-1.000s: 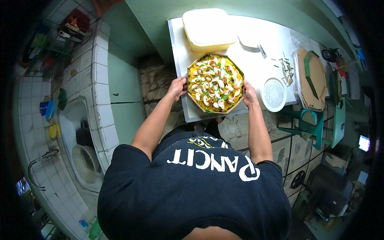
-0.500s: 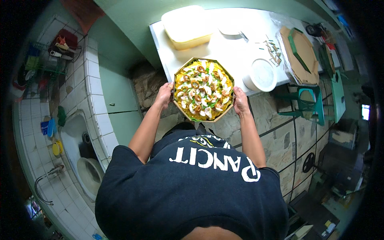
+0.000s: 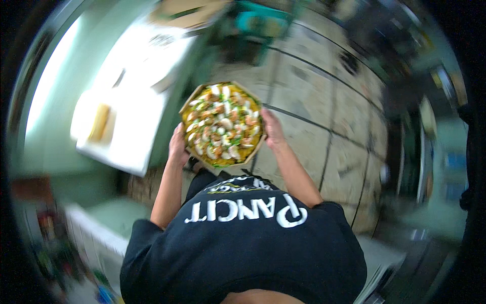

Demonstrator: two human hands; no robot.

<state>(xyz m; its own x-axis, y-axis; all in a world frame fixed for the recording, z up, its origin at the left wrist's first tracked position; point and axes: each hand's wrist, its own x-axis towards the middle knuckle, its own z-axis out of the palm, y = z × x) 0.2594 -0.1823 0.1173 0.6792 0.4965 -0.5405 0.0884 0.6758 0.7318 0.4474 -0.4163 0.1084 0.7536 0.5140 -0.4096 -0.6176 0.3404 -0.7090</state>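
Note:
In front of my body I hold an octagonal cardboard tray level between both hands. Yellow food fills it, topped with white slices, brown pieces and green bits. My left hand is closed on the tray's left side. On the opposite side, my right hand grips the edge, and its fingers run partly out of sight under the tray.
To my left stands a white table with a pale tub and a flat cardboard piece on it. A green plastic stool is at the far side. Tiled floor stretches ahead and right. The surroundings are motion-blurred.
My body has turned right, carrying the tray along. The table has swung from ahead to my left, and the sink has left the view. Both hands keep their hold.

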